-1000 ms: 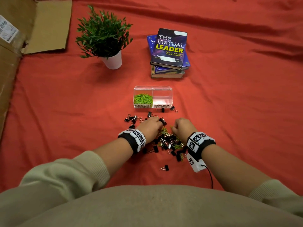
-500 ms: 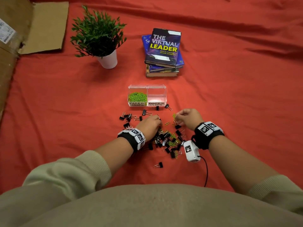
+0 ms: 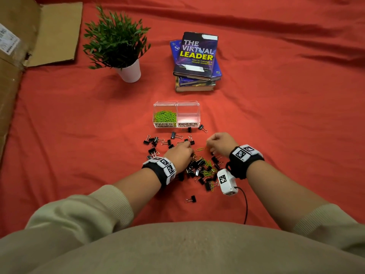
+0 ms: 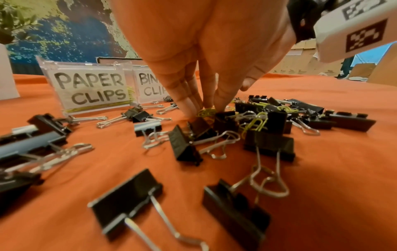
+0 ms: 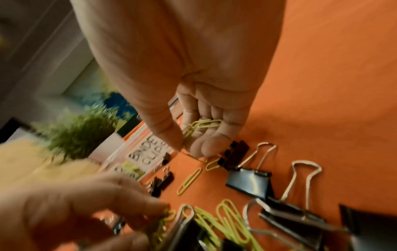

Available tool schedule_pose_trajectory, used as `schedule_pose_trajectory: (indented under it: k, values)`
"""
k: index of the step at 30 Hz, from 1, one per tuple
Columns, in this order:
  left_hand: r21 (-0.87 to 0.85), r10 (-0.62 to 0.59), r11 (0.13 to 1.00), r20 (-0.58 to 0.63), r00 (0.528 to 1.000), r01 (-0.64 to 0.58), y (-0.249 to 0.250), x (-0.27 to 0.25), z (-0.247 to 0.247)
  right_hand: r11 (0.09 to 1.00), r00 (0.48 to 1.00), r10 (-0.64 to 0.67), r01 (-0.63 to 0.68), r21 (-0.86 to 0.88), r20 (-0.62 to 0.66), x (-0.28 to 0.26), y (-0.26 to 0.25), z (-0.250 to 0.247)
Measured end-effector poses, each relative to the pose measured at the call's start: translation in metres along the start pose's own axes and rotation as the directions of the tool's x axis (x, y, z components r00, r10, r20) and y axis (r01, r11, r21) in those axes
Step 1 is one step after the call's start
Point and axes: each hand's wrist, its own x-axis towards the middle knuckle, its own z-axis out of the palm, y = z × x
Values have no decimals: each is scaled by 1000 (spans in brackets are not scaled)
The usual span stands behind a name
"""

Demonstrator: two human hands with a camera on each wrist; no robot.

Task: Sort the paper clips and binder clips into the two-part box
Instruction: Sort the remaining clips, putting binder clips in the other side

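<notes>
A clear two-part box [image 3: 176,104] stands on the red cloth; its left part, labelled PAPER CLIPS, holds green paper clips [image 3: 165,116], and its BINDER CLIPS part [image 3: 188,115] looks bare. In front of it lies a mixed pile of black binder clips [image 3: 197,167] and green paper clips [image 3: 207,165]. My left hand [image 3: 187,149] reaches fingertips-down into the pile and pinches green paper clips [image 4: 206,112]. My right hand [image 5: 189,146], just right of the pile's far end, holds a few green paper clips [image 5: 199,127] in its curled fingers.
Loose binder clips [image 3: 154,141] are scattered left of the pile and up to the box's front. A potted plant [image 3: 118,46] and a stack of books [image 3: 197,56] stand behind the box. Cardboard [image 3: 55,34] lies at the far left.
My right hand has lifted off the pile and moved forward and right with paper clips in it. The left hand has stayed in the pile.
</notes>
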Motion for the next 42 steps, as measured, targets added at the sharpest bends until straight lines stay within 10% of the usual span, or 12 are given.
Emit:
schedule_pose_trajectory:
  k: [8, 19, 25, 32, 42]
  values:
    - [92, -75, 993, 13, 997, 74, 15, 2, -4, 717, 960, -260, 261, -646, 99, 9, 2, 21]
    - [-53, -66, 996, 8, 998, 66, 4, 6, 3, 420, 908, -360, 361, -832, 212, 4, 22, 36]
    - [-113, -137, 983, 58, 989, 143, -1, 5, 8, 435, 943, -271, 300, -849, 194, 3, 12, 39]
    - [-319, -199, 926, 38, 979, 201, -3, -4, -9, 987, 996, -75, 80, -138, 45, -3, 8, 8]
    - [-647, -319, 711, 51, 946, 275, -15, -16, -24, 783, 982, 81, -170, 598, 173, -13, 13, -20]
